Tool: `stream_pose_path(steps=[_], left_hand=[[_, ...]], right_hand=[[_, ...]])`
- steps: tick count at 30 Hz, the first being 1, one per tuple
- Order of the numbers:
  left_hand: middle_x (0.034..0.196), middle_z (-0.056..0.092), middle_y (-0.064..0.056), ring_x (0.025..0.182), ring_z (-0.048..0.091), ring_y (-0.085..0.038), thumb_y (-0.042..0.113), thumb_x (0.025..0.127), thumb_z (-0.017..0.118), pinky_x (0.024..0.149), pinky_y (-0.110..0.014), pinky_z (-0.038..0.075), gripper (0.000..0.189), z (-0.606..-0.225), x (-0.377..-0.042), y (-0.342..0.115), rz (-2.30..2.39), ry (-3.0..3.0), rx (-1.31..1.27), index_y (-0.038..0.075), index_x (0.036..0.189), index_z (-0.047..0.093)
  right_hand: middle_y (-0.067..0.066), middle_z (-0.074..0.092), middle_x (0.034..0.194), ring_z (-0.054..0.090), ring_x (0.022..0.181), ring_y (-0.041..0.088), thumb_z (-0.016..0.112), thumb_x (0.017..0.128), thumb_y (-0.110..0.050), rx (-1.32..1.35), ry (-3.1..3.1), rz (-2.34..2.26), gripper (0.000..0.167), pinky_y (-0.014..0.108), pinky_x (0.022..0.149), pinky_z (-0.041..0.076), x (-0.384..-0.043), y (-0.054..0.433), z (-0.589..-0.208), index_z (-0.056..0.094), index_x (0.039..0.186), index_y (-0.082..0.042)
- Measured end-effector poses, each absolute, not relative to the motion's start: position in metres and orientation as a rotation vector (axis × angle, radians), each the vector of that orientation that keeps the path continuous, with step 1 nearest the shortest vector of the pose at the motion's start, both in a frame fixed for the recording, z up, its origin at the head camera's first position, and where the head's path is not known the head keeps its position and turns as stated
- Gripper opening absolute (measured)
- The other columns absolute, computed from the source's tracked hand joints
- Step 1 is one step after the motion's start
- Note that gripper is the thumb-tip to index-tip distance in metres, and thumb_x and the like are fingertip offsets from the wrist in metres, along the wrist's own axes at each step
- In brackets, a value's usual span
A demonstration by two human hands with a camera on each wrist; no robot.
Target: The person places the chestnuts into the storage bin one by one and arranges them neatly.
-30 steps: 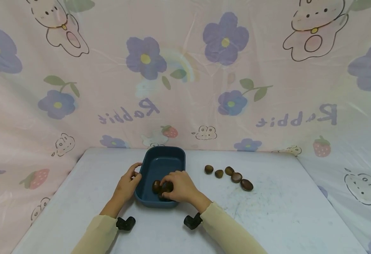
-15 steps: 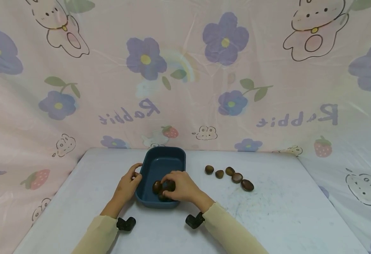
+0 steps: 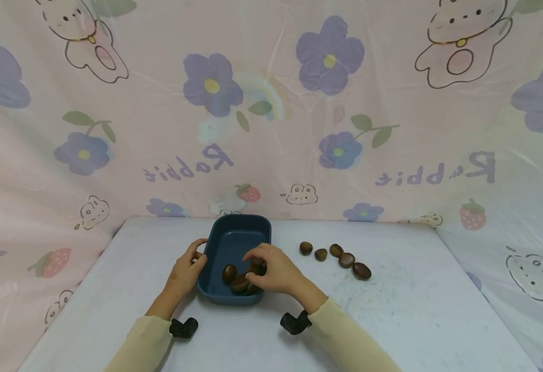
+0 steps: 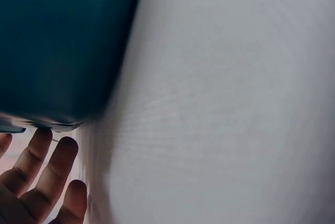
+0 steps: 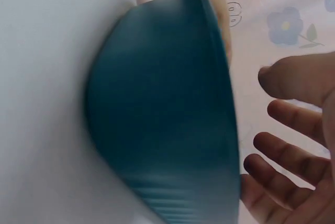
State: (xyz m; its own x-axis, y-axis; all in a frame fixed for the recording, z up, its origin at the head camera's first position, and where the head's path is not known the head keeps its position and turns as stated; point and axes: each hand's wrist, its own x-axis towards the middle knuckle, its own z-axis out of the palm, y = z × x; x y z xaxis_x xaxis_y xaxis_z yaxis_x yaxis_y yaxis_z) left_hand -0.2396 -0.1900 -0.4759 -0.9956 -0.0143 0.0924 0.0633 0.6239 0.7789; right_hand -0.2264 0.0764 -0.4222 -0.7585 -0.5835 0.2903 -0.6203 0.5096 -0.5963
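A dark blue rectangular plastic box (image 3: pixel 227 248) stands on the white table, with several brown chestnuts (image 3: pixel 239 283) in its near end. My left hand (image 3: pixel 185 271) is at the box's left side. Its fingers lie fairly straight against the outer wall; in the left wrist view the fingertips (image 4: pixel 64 148) are at the box. Over the near right rim hovers my right hand (image 3: pixel 276 268), thumb and fingers apart. In the right wrist view nothing shows between that thumb (image 5: pixel 293 80) and the fingers. The right hand partly hides chestnuts beneath it.
To the right of the box, several more chestnuts (image 3: pixel 346 260) lie in a loose row on the white table (image 3: pixel 406 299). A patterned cloth (image 3: pixel 271 129) hangs behind the table's back edge. Each wrist carries a small black camera mount.
My right hand has let go of a chestnut in the box, and its fingers have spread. It has moved up and right toward the rim. The left hand stays put.
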Motion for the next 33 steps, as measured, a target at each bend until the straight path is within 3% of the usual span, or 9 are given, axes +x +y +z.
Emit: stream_pose_path(steps=[7, 22, 28, 33], left_hand=[[0.099, 0.064, -0.009, 0.075, 0.054, -0.016, 0.027, 0.097, 0.045, 0.069, -0.030, 0.041, 0.044, -0.475, -0.240, -0.189, -1.314, -2.748, -0.028, 0.026, 0.141, 0.043], [0.097, 0.064, -0.008, 0.072, 0.053, -0.017, 0.025, 0.096, 0.045, 0.066, -0.030, 0.042, 0.045, -0.475, -0.239, -0.190, -1.321, -2.728, -0.048, 0.027, 0.141, 0.043], [0.097, 0.063, -0.007, 0.071, 0.052, -0.017, 0.024, 0.096, 0.045, 0.065, -0.030, 0.041, 0.045, -0.475, -0.239, -0.189, -1.327, -2.732, -0.042, 0.028, 0.140, 0.043], [0.096, 0.063, -0.008, 0.070, 0.052, -0.017, 0.024, 0.096, 0.045, 0.065, -0.030, 0.042, 0.045, -0.473, -0.237, -0.188, -1.330, -2.735, -0.049, 0.027, 0.141, 0.042]], right_hand=[[-0.001, 0.062, 0.101, 0.061, 0.095, 0.024, 0.071, 0.084, -0.022, 1.029, -2.694, 1.111, 0.027, 0.041, 0.083, 0.052, -0.225, 0.085, -0.414, 0.067, 0.110, -0.017], [-0.003, 0.067, 0.113, 0.060, 0.097, 0.022, 0.073, 0.082, -0.027, 0.883, -2.661, 0.994, 0.035, 0.033, 0.079, 0.049, -0.223, 0.109, -0.403, 0.066, 0.116, -0.023], [-0.001, 0.067, 0.109, 0.061, 0.097, 0.022, 0.075, 0.080, -0.022, 0.815, -2.644, 1.039, 0.038, 0.036, 0.078, 0.051, -0.223, 0.120, -0.398, 0.066, 0.116, -0.016], [-0.003, 0.067, 0.105, 0.061, 0.094, 0.018, 0.076, 0.080, -0.023, 0.761, -2.633, 1.012, 0.037, 0.038, 0.078, 0.052, -0.223, 0.130, -0.395, 0.067, 0.115, -0.020]])
